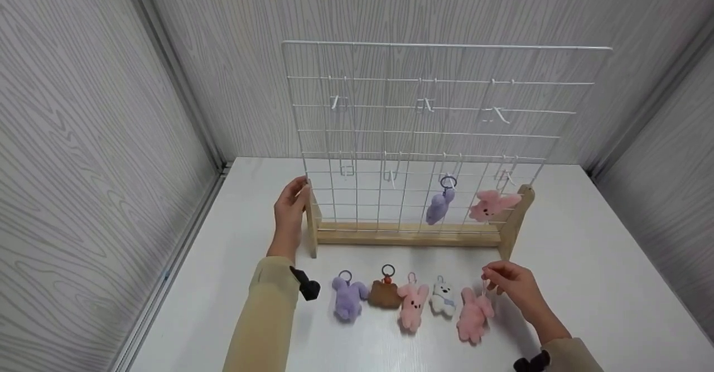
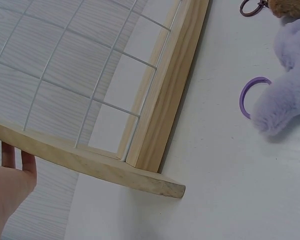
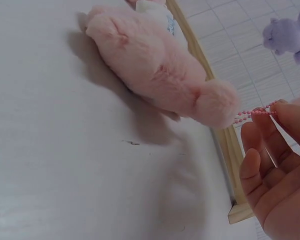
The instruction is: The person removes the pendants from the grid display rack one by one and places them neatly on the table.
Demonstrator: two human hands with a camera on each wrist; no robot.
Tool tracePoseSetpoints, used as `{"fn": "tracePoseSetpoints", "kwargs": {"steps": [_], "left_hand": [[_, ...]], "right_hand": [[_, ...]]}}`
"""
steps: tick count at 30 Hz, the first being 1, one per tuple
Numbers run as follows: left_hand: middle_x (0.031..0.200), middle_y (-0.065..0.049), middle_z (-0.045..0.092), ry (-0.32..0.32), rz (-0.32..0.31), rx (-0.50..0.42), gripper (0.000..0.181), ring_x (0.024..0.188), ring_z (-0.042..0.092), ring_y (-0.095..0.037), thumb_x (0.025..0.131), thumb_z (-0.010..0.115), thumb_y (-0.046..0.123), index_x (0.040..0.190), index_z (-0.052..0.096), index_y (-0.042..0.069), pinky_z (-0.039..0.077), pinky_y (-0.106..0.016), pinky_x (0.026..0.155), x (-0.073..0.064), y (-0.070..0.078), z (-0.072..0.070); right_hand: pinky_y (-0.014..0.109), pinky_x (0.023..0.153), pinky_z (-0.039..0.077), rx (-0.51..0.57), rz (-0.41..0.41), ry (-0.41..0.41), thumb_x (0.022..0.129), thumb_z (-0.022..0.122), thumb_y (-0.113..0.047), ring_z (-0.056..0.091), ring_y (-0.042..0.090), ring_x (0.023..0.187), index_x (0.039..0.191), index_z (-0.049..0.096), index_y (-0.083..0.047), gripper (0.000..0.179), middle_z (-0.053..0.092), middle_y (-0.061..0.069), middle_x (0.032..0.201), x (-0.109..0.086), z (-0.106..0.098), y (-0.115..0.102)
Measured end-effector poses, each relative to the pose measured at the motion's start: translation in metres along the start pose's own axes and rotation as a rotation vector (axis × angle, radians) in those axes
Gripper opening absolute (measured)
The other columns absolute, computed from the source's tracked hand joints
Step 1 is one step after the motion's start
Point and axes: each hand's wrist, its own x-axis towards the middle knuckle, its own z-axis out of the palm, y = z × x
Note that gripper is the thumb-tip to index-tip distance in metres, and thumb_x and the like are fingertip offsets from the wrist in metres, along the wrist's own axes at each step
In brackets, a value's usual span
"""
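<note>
Between thumb and forefinger, my right hand (image 1: 517,288) pinches the pink bead chain (image 3: 243,118) of a pink plush rabbit keychain (image 1: 473,317). The rabbit hangs tilted from that chain, close over the white table, in the right wrist view. My left hand (image 1: 290,207) grips the upper end of the wooden left side piece (image 2: 80,157) of a white wire grid rack (image 1: 385,132). To the left of the held rabbit, a white plush keychain (image 1: 443,299), another pink rabbit (image 1: 413,308), a brown plush keychain (image 1: 385,295) and a purple plush keychain (image 1: 348,300) lie in a row.
On the rack's lower hooks hang a purple plush (image 1: 439,207) and a pink plush (image 1: 492,205). Bare white hooks (image 1: 428,104) stick out higher up. A wooden base bar (image 1: 407,238) runs along the bottom. Wood-patterned panels (image 1: 72,138) enclose the table.
</note>
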Motion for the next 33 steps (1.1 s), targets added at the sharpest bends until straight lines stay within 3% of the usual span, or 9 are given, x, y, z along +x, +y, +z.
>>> {"fn": "tracePoseSetpoints", "kwargs": {"steps": [7,15,21,28,33], "left_hand": [[0.130,-0.007,0.048,0.018,0.018,-0.012,0.038,0.117,0.048,-0.017,0.094,0.057,0.021,0.129,0.051,0.008,0.037,-0.040,0.100,0.008,-0.013,-0.004],[0.126,0.000,0.051,0.045,0.022,0.039,0.036,0.116,0.050,-0.012,0.093,0.059,0.026,0.127,0.053,0.014,0.041,-0.031,0.094,0.012,-0.020,-0.004],[0.128,-0.001,0.050,0.039,0.014,0.046,0.036,0.118,0.048,-0.013,0.093,0.058,0.026,0.127,0.053,0.014,0.041,-0.032,0.095,0.010,-0.016,-0.003],[0.130,-0.008,0.048,0.014,-0.006,0.024,0.036,0.119,0.048,-0.018,0.095,0.055,0.017,0.129,0.050,0.007,0.040,-0.036,0.096,0.000,0.001,0.001],[0.131,-0.007,0.048,0.015,-0.012,0.012,0.036,0.120,0.047,-0.017,0.095,0.055,0.018,0.129,0.050,0.007,0.040,-0.034,0.097,0.001,0.000,0.000]], "right_hand": [[0.031,0.060,0.050,-0.043,-0.013,-0.020,0.091,0.062,-0.020,0.060,0.022,0.073,0.108,0.061,0.006,0.031,0.064,0.014,0.090,0.009,0.002,0.002],[0.029,0.058,0.048,-0.133,0.107,-0.008,0.090,0.064,-0.021,0.056,0.021,0.071,0.106,0.063,0.003,0.029,0.062,0.008,0.085,0.015,0.006,0.010],[0.029,0.056,0.047,-0.166,0.138,0.014,0.089,0.064,-0.018,0.055,0.020,0.069,0.105,0.064,0.002,0.025,0.062,0.007,0.084,0.016,0.005,0.017],[0.029,0.057,0.047,-0.178,0.140,0.009,0.090,0.063,-0.017,0.057,0.019,0.070,0.107,0.063,0.003,0.026,0.062,0.008,0.084,0.015,0.000,0.020],[0.029,0.056,0.047,-0.167,0.134,0.024,0.090,0.062,-0.017,0.058,0.020,0.071,0.107,0.063,0.003,0.026,0.062,0.009,0.085,0.014,-0.003,0.018]]}}
